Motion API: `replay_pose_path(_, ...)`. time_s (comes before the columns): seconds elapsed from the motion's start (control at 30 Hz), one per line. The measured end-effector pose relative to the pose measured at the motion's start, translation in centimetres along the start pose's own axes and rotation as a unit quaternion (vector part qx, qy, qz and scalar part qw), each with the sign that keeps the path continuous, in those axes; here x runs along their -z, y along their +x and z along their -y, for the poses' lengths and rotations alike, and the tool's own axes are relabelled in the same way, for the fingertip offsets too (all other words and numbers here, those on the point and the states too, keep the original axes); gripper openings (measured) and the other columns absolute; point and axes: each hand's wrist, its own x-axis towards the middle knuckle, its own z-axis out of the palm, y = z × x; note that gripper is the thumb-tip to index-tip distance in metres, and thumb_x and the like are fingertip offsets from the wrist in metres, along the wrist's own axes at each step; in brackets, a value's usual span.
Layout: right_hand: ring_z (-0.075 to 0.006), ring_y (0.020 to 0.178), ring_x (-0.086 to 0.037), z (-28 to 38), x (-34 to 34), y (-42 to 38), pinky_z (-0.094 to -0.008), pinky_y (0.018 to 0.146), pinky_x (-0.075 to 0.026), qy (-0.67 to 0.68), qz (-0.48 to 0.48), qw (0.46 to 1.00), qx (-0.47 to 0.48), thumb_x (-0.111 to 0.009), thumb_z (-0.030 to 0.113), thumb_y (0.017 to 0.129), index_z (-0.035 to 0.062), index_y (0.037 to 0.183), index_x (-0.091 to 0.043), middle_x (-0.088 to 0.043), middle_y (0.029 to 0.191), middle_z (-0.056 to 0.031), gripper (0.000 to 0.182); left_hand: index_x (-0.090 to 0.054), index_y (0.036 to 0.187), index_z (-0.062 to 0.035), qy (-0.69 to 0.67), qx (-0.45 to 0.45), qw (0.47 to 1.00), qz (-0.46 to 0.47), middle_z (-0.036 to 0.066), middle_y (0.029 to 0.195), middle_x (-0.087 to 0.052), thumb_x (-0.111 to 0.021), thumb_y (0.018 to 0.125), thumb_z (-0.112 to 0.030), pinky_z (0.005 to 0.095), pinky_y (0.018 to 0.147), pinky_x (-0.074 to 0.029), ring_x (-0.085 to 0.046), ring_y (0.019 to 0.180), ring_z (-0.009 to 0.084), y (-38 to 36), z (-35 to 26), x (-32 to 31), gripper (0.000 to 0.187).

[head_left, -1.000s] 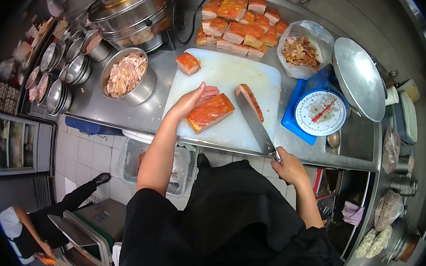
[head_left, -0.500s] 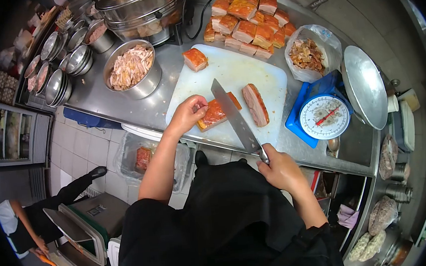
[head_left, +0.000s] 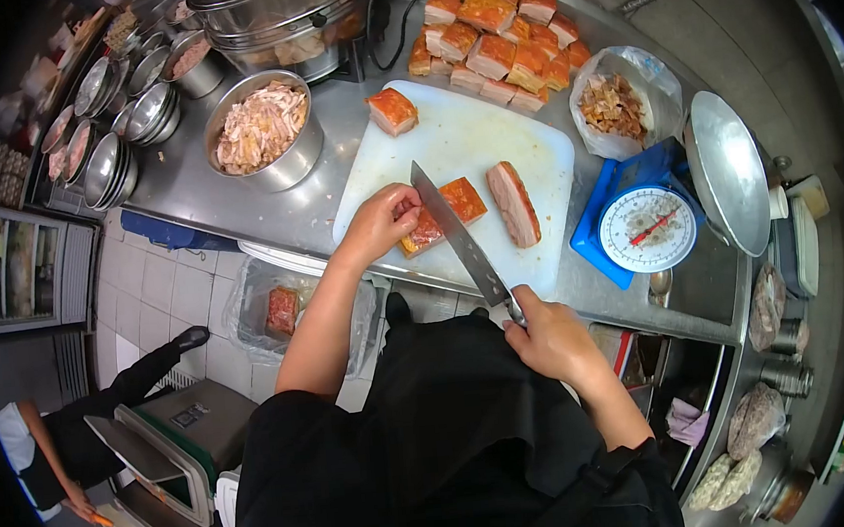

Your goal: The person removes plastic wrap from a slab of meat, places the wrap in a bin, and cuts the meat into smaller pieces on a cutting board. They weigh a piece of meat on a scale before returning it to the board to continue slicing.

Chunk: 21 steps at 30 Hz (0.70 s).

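My right hand [head_left: 559, 340] grips the handle of a large kitchen knife [head_left: 463, 245], its blade pointing up and away to the left. Under the blade lies a slab of crisp-skinned roast pork [head_left: 464, 201], skin up, on the white cutting board [head_left: 456, 127]. My left hand [head_left: 378, 229] has its fingers curled and presses on the slab's left end, with knuckles close to the blade. To the right, a cut strip of pork [head_left: 514, 205] rests on its side, showing the layered meat. A smaller pork chunk [head_left: 392, 113] sits near the board's far left corner.
Behind the board is a pile of roast pork blocks [head_left: 499, 44]. A bag of browned scraps [head_left: 613, 110] and a blue dial scale [head_left: 647, 229] stand right; a steel pot of sliced meat [head_left: 268, 137] stands left. Another person [head_left: 50, 446] is at lower left.
The knife has shifted left across the slab, from near its right end to its middle, closer to my left hand. My left hand still rests on the pork. The view has shifted slightly.
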Motion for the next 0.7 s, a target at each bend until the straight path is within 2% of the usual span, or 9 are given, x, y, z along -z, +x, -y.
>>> replay_pose_path(0.07, -0.0518, 0.087, -0.066, -0.2, -0.3, 0.0, -0.0577, 0.079, -0.050, -0.009, -0.004, 1.000, 0.009, -0.063, 0.023, 0.094, -0.0001, 0.122, -0.051, -0.069, 0.086, -0.0308, 0.038, -0.063, 0.101, -0.0012, -0.005, 0.008, 1.000, 0.002, 0.006, 0.092, -0.061, -0.069, 0.090, -0.007, 0.0301, 0.076, -0.051, -0.061, 0.081, 0.0157, 0.0, 0.2, 0.0, 0.014)
replay_pose_path(0.2, -0.0520, 0.087, -0.066, -0.1, -0.5, 0.0, -0.0581, 0.080, -0.050, -0.007, -0.008, 1.000, 0.013, -0.063, 0.023, 0.094, -0.0002, 0.122, -0.050, -0.069, 0.086, -0.0309, 0.038, -0.063, 0.102, -0.0009, 0.009, 0.008, 1.000, 0.001, 0.008, 0.093, -0.062, -0.069, 0.089, -0.008, 0.0307, 0.076, -0.052, -0.062, 0.081, 0.0174, 0.0, 0.2, 0.0, 0.015)
replay_pose_path(0.33, -0.0511, 0.088, -0.066, 0.1, -0.5, 0.2, -0.0579, 0.081, -0.050, -0.012, -0.003, 1.000, 0.016, -0.061, 0.020, 0.094, -0.0014, 0.115, -0.050, -0.069, 0.086, -0.0298, 0.032, -0.064, 0.102, -0.0033, 0.015, -0.027, 0.999, -0.012, 0.005, 0.091, -0.062, -0.070, 0.091, -0.008, 0.0281, 0.069, -0.049, -0.061, 0.074, 0.0132, 0.0, 1.0, -0.3, 0.013)
replay_pose_path(0.43, -0.0502, 0.090, -0.066, 0.0, -0.7, 0.6, -0.0573, 0.083, -0.050, -0.020, 0.000, 1.000, 0.022, -0.060, 0.018, 0.094, -0.0028, 0.110, -0.049, -0.069, 0.087, -0.0288, 0.028, -0.063, 0.102, -0.0023, 0.023, -0.034, 0.999, -0.022, 0.009, 0.094, -0.062, -0.070, 0.090, -0.009, 0.0309, 0.073, -0.051, -0.063, 0.079, 0.0186, -0.2, 0.8, -0.9, 0.016)
replay_pose_path(0.5, -0.0501, 0.090, -0.066, 0.0, -0.6, 0.7, -0.0572, 0.083, -0.050, -0.024, 0.004, 0.999, 0.022, -0.060, 0.017, 0.095, -0.0037, 0.109, -0.049, -0.069, 0.088, -0.0287, 0.028, -0.061, 0.101, -0.0012, 0.022, -0.083, 0.986, -0.140, 0.013, 0.099, -0.060, -0.069, 0.087, -0.008, 0.0357, 0.081, -0.051, -0.062, 0.089, 0.0270, -1.3, 0.5, -2.6, 0.017)
replay_pose_path(0.53, -0.0502, 0.090, -0.066, 0.2, -0.4, 0.8, -0.0572, 0.083, -0.050, -0.029, 0.012, 0.999, 0.017, -0.060, 0.017, 0.095, -0.0041, 0.108, -0.049, -0.069, 0.089, -0.0290, 0.027, -0.061, 0.101, -0.0012, 0.021, -0.083, 0.987, -0.139, 0.013, 0.099, -0.060, -0.069, 0.087, -0.008, 0.0357, 0.081, -0.051, -0.062, 0.089, 0.0270, -1.6, 0.9, -3.5, 0.017)
replay_pose_path(0.6, -0.0503, 0.091, -0.066, 0.5, -0.1, 0.9, -0.0572, 0.083, -0.050, -0.034, 0.021, 0.999, 0.010, -0.059, 0.017, 0.095, -0.0044, 0.108, -0.049, -0.069, 0.089, -0.0293, 0.027, -0.059, 0.098, -0.0012, 0.051, -0.120, 0.963, -0.235, 0.015, 0.102, -0.059, -0.069, 0.083, -0.006, 0.0399, 0.087, -0.049, -0.059, 0.097, 0.0331, -2.0, 1.9, -5.0, 0.018)
replay_pose_path(0.7, -0.0504, 0.091, -0.066, 1.1, 0.5, 0.8, -0.0571, 0.083, -0.050, -0.050, 0.029, 0.998, 0.009, -0.060, 0.017, 0.095, -0.0042, 0.108, -0.048, -0.068, 0.088, -0.0301, 0.028, -0.058, 0.097, -0.0022, 0.076, -0.140, 0.955, -0.251, 0.016, 0.103, -0.059, -0.068, 0.082, -0.004, 0.0421, 0.087, -0.049, -0.058, 0.098, 0.0342, -2.2, 2.2, -5.6, 0.018)
